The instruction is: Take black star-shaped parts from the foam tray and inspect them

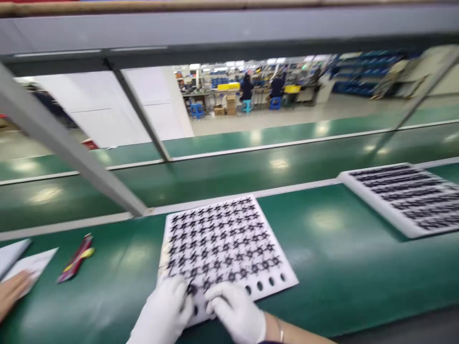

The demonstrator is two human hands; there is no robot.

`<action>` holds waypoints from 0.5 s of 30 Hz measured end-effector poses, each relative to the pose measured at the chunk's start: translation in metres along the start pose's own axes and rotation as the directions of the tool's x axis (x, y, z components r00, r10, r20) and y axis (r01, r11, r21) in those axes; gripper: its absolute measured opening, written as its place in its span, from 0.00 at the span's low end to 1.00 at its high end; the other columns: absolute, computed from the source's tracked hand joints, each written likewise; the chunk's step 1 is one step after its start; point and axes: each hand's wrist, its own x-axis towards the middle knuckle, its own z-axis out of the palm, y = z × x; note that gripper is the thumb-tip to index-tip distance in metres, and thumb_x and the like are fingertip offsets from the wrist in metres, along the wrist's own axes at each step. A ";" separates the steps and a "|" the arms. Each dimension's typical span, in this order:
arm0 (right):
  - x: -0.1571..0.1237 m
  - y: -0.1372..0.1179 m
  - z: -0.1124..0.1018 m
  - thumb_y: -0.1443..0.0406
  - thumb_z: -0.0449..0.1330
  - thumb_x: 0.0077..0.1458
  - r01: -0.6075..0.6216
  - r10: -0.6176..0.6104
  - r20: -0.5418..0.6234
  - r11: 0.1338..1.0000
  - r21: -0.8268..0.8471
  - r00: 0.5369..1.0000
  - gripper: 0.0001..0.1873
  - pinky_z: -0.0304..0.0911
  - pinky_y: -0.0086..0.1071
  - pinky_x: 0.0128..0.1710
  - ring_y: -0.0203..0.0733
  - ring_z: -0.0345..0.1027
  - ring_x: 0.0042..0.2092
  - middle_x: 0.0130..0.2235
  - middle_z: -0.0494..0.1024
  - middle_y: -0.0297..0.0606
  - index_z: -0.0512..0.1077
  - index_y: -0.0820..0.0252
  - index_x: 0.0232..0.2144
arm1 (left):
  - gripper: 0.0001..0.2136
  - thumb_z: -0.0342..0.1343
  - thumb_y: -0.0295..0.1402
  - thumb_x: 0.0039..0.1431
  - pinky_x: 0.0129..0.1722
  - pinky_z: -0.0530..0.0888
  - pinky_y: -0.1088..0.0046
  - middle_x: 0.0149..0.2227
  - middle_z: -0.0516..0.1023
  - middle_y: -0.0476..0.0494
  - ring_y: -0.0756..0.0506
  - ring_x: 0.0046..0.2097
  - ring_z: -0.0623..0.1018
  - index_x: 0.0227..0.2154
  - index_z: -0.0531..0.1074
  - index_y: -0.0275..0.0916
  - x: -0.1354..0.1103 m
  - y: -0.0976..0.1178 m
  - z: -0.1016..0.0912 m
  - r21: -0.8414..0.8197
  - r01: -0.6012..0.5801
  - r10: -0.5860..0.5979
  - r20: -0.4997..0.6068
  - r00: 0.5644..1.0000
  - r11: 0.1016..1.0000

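Observation:
A white tray (229, 210) with rows of small black star-shaped parts lies on the green bench in front of me. Both my hands wear white gloves and rest on its near edge. My left hand (163, 313) has its fingers curled together at the tray's near left corner, beside a black part (191, 289). My right hand (236, 310) presses down on the near edge with bent fingers. The picture is blurred, so I cannot see what either hand pinches. A few round holes along the tray's near right edge are empty.
A second white tray (405, 198) of dark parts lies at the right. A red and yellow tool (76, 258) lies to the left. Another person's bare hand (12, 289) rests on white papers (30, 263) at far left. Grey frame bars (71, 153) cross above the conveyor.

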 end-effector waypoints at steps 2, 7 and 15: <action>-0.005 -0.001 0.001 0.67 0.52 0.64 -0.004 0.002 -0.017 0.996 -0.087 1.000 0.12 0.70 0.26 0.40 0.34 0.74 0.36 0.34 0.79 0.39 0.75 0.63 0.37 | 0.09 0.46 0.25 0.58 0.32 0.68 0.69 0.26 0.68 0.44 0.45 0.30 0.70 0.23 0.63 0.38 0.001 0.008 -0.022 0.023 0.060 -0.059 -0.061 0.996 0.998; -0.010 0.014 0.000 0.62 0.51 0.67 -0.096 0.090 -0.056 0.987 -0.127 0.994 0.12 0.73 0.29 0.40 0.37 0.76 0.38 0.37 0.79 0.42 0.71 0.62 0.45 | 0.04 0.51 0.22 0.53 0.43 0.72 0.75 0.37 0.74 0.43 0.49 0.40 0.75 0.31 0.68 0.35 -0.001 0.026 -0.041 -0.355 0.389 -0.468 -0.170 0.867 0.850; -0.020 0.029 0.001 0.58 0.56 0.66 0.007 -0.007 -0.004 1.000 -0.010 1.000 0.24 0.73 0.28 0.42 0.37 0.74 0.42 0.44 0.76 0.43 0.61 0.57 0.60 | 0.04 0.54 0.29 0.57 0.42 0.74 0.71 0.35 0.72 0.40 0.48 0.40 0.75 0.29 0.67 0.34 -0.005 0.061 0.002 -0.796 0.451 -0.678 0.072 0.732 0.403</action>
